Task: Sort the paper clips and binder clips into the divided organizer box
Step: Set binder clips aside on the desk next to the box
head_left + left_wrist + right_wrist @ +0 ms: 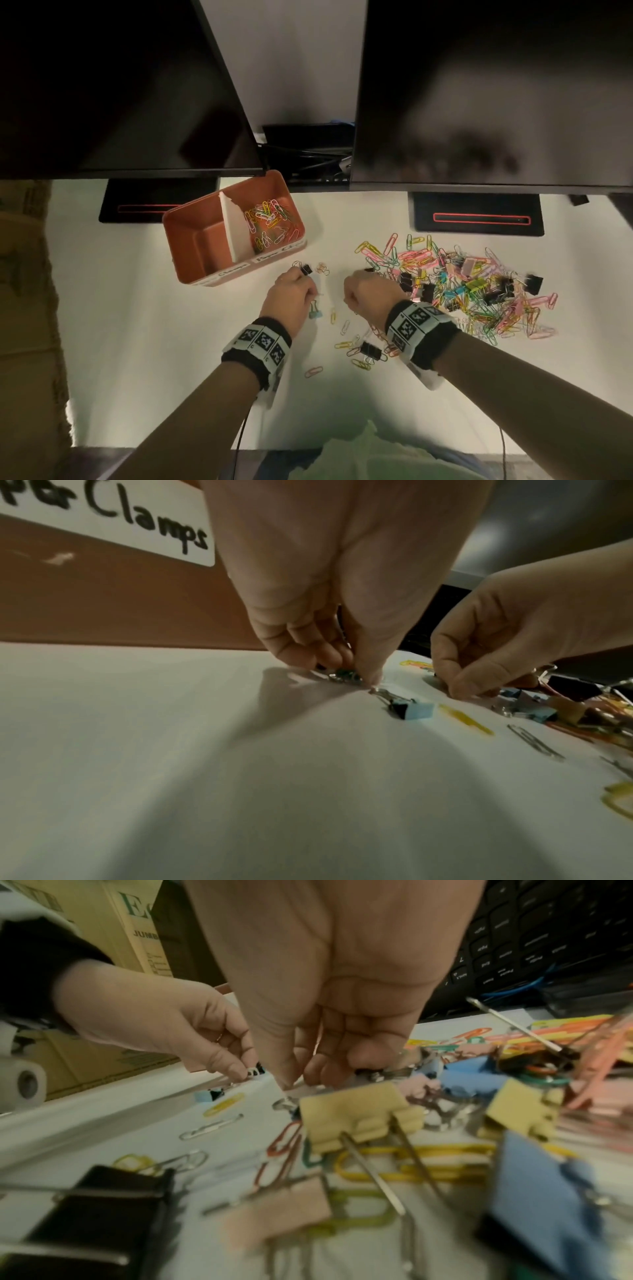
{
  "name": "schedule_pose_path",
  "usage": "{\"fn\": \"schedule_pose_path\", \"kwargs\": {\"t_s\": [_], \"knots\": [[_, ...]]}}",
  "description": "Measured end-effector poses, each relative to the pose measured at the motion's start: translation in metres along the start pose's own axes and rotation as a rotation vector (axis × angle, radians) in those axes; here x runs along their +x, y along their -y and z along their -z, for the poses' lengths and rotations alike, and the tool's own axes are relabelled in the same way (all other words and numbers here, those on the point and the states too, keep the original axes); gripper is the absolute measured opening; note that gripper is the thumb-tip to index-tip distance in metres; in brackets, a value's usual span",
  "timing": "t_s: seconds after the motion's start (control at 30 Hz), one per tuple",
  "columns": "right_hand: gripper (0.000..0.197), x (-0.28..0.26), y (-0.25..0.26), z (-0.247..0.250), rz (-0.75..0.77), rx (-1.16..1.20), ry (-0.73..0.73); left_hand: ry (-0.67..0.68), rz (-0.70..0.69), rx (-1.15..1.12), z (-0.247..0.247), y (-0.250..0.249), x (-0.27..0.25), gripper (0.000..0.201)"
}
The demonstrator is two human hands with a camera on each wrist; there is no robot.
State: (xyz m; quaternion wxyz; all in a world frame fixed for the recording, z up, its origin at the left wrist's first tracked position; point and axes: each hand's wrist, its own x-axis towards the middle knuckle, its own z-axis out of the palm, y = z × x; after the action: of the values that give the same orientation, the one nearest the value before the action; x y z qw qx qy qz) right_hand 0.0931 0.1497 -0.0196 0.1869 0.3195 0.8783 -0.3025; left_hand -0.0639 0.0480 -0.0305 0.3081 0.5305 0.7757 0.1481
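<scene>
The orange organizer box stands at the back left; its right compartment holds several coloured paper clips, and the left one, labelled "Clamps", shows nothing inside. My left hand is curled in front of the box and pinches a small black binder clip against the table. My right hand is curled at the left edge of the mixed pile, its fingertips pinching a small black binder clip. A light blue binder clip lies beside my left hand.
Two dark monitors overhang the back of the white table, their stands behind the box and pile. Loose paper clips and a black binder clip lie near my right wrist. Cardboard boxes stand at the left.
</scene>
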Motion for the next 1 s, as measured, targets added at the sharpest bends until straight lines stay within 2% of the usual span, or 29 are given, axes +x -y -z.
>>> {"fn": "schedule_pose_path", "kwargs": {"t_s": [0.13,0.3,0.43,0.53,0.63,0.7,0.8,1.0], "knots": [[0.018,-0.002,0.000,0.001,0.084,0.047,-0.035,-0.035,-0.068,-0.074,0.014,0.002,-0.007,0.007],[0.037,-0.004,0.007,0.000,0.283,-0.019,0.137,-0.002,-0.133,-0.184,0.027,0.012,-0.034,0.021],[0.048,-0.009,0.011,-0.008,0.286,-0.078,0.174,0.130,-0.210,-0.150,0.015,0.020,-0.057,0.003],[0.040,-0.013,0.016,-0.013,0.266,-0.070,0.140,0.250,-0.195,-0.108,0.001,0.023,-0.070,0.008],[0.022,-0.015,0.019,-0.020,0.238,0.007,0.080,0.304,-0.139,-0.054,-0.011,0.018,-0.077,0.016],[0.018,-0.014,0.020,-0.020,0.217,0.023,0.088,0.327,-0.150,0.044,-0.018,0.014,-0.081,0.019],[0.017,-0.013,0.021,-0.015,0.232,-0.041,0.088,0.305,-0.180,0.132,-0.024,0.013,-0.087,0.017],[0.018,-0.015,0.013,-0.004,0.191,-0.046,0.109,0.218,-0.193,0.096,-0.024,0.010,-0.091,0.016]]}}
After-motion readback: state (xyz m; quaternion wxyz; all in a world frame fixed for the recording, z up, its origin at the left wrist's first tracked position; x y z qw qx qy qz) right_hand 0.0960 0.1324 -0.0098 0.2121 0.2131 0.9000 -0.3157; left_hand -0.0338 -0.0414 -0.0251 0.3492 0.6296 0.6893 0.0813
